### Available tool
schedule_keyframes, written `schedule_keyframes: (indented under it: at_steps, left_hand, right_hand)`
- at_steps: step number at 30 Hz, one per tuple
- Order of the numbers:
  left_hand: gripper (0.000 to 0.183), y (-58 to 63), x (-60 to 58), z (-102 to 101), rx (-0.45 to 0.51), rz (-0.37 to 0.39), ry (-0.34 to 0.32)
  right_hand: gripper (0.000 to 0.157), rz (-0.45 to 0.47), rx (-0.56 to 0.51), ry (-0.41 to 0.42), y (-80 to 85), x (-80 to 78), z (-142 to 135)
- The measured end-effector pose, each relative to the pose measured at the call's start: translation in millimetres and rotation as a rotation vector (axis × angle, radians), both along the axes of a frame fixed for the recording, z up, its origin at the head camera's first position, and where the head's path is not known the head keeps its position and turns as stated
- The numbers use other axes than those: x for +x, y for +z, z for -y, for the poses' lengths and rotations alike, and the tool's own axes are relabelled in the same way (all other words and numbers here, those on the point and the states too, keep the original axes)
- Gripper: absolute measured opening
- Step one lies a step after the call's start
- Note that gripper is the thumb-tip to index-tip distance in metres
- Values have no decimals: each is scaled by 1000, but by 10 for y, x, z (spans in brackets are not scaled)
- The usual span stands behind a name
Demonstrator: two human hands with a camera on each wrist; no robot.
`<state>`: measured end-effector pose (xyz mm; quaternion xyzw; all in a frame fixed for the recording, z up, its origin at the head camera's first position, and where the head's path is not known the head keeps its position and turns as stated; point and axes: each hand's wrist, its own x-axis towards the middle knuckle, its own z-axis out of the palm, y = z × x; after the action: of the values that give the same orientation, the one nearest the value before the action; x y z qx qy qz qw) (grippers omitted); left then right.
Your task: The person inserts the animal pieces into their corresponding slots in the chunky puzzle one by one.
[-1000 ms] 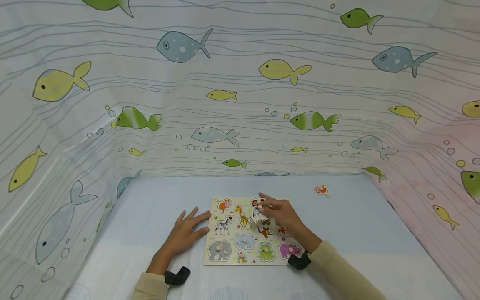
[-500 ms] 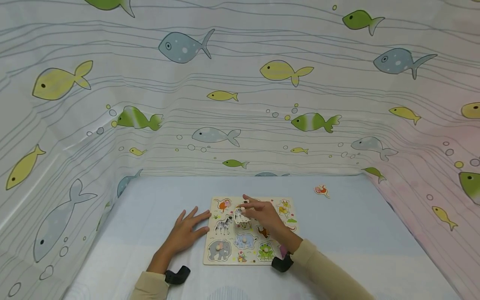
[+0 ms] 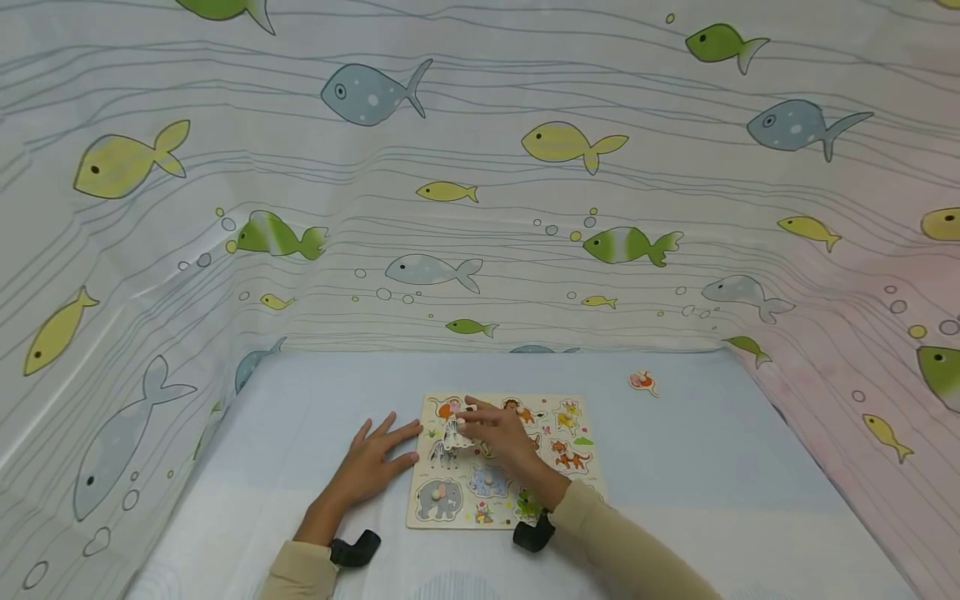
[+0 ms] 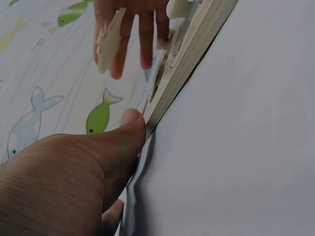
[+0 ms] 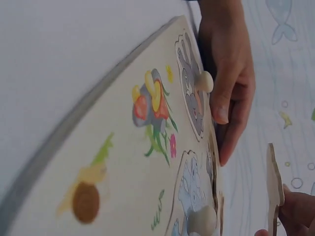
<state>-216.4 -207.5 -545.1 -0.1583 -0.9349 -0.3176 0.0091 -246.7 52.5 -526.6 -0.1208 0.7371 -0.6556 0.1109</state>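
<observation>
My right hand pinches a zebra puzzle piece by its knob and holds it just above the zebra-shaped recess of a wooden animal puzzle board. Seen from the left wrist, the piece is nearly edge-on and apart from the board. My left hand lies at the board's left edge with fingers spread, its thumb touching the side. A grey elephant piece and a light blue animal piece sit in the board, both with knobs. The right forearm covers part of the lower right of the board.
A loose monkey piece lies on the pale blue tablecloth behind and right of the board. A fish-print curtain encloses the table at the back and sides. Each wrist wears a black camera mount.
My right hand has carried the zebra piece leftward across the board, from the lion recess past the giraffe to the zebra recess. The left hand has stayed at the board's edge.
</observation>
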Motion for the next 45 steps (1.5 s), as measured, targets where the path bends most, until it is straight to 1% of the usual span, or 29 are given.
schedule_keyframes:
  at_steps: [2, 7, 9, 11, 15, 19, 23, 26, 30, 32, 37, 45]
  left_hand:
    - [49, -7, 0, 2, -2, 4, -1]
    - [51, -6, 2, 3, 1, 1, -5]
    - [51, 0, 4, 2, 3, -5, -10]
    - [51, 1, 4, 2, 2, -11, -15]
    - [52, -7, -2, 5, -1, -17, -17]
    - [52, -23, -10, 15, 3, -30, -15]
    - [52, -40, -11, 20, 4, -27, -19]
    - [52, -41, -10, 19, 6, -24, -20]
    - [52, -33, -15, 12, 3, -35, -19]
    - [52, -30, -15, 8, 7, -33, -18]
    - [53, -23, -22, 2, 7, -14, -13]
    - [54, -29, -32, 7, -6, 11, -4]
  right_hand:
    - [31, -32, 37, -22, -11, 18, 49]
    - [29, -103, 182, -78, -41, 79, 175]
    - [28, -110, 217, -103, -67, 93, 213]
    - [27, -131, 227, -128, -93, 101, 239]
    - [25, -144, 224, -167, -137, 106, 273]
    - [23, -181, 253, -176, -172, 118, 305]
    - [22, -292, 321, -179, -216, 140, 332]
    - [21, -371, 343, -187, -229, 154, 343]
    - [21, -434, 341, -189, -211, 174, 347]
    - [21, -458, 358, -189, -209, 184, 347]
    - [21, -487, 393, -190, -213, 203, 350]
    - [21, -473, 425, -184, -225, 201, 357]
